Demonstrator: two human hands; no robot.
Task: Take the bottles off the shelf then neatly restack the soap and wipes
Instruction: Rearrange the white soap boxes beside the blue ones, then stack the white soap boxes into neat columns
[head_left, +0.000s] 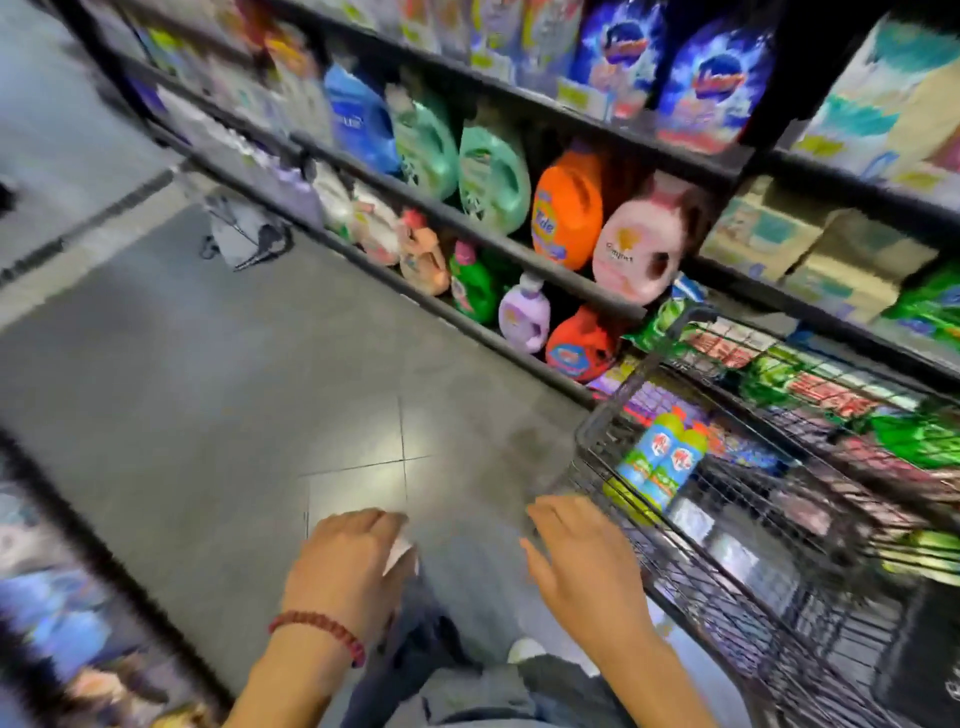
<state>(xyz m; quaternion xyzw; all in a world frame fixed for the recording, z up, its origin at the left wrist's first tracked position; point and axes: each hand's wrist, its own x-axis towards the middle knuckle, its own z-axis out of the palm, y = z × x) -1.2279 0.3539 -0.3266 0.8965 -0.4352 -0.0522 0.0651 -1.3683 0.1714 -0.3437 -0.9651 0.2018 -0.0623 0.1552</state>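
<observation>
A: Orange bottle (569, 208) and pink bottle (641, 244) stand on the shelf (566, 283), far right. Two blue-green bottles (665, 457) lie in the wire cart (597, 431), near right.

B: And the hands?

A: The right hand (582, 566) has its grip spread and holds nothing, just beside the cart rim. The left hand (348, 566) has a white scrap (401, 552) at its fingers; I cannot tell if it pinches it.

B: Risk?

A: The pink bottle seems to lean past the shelf edge, so pulling its neighbour could tip it. Soap and wipes are lost in the blur.
</observation>
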